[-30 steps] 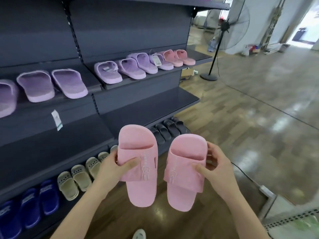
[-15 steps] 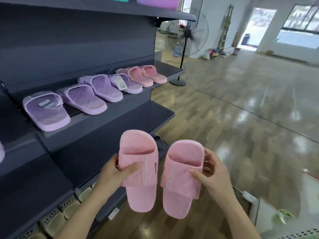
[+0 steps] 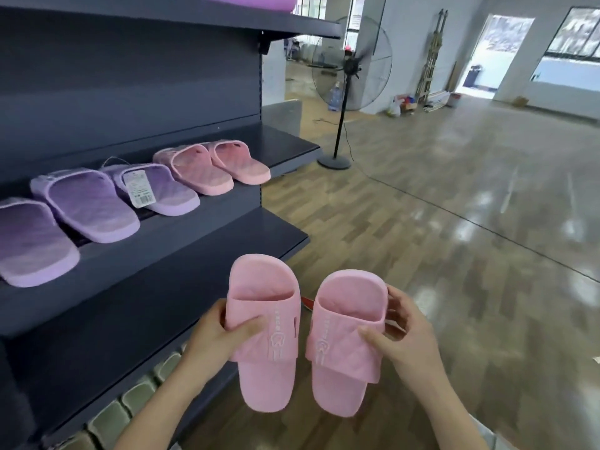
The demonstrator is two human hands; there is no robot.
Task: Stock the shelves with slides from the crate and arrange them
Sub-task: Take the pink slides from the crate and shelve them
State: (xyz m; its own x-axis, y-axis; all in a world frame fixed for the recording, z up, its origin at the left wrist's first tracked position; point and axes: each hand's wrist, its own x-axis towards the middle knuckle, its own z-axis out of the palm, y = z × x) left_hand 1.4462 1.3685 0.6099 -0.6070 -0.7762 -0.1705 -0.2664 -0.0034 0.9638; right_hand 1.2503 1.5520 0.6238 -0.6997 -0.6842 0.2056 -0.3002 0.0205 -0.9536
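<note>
Head: held pink slides [image 3: 263,329], grip unchgd

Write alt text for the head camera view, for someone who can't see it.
A person's left hand grips one pink slide and the right hand its mate, in front of dark shelving. On a shelf ahead lie purple slides and a pink pair; a floor fan stands beyond.

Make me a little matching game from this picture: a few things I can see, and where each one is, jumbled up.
1. tagged purple slide
2. fan
3. green slides
4. held pink slides

a. standing on the floor
b. in the left hand and right hand
c. at the bottom of the rack
d. on a shelf beside the shelved pink pair

Pairs: 1-d, 2-a, 3-c, 4-b
</note>
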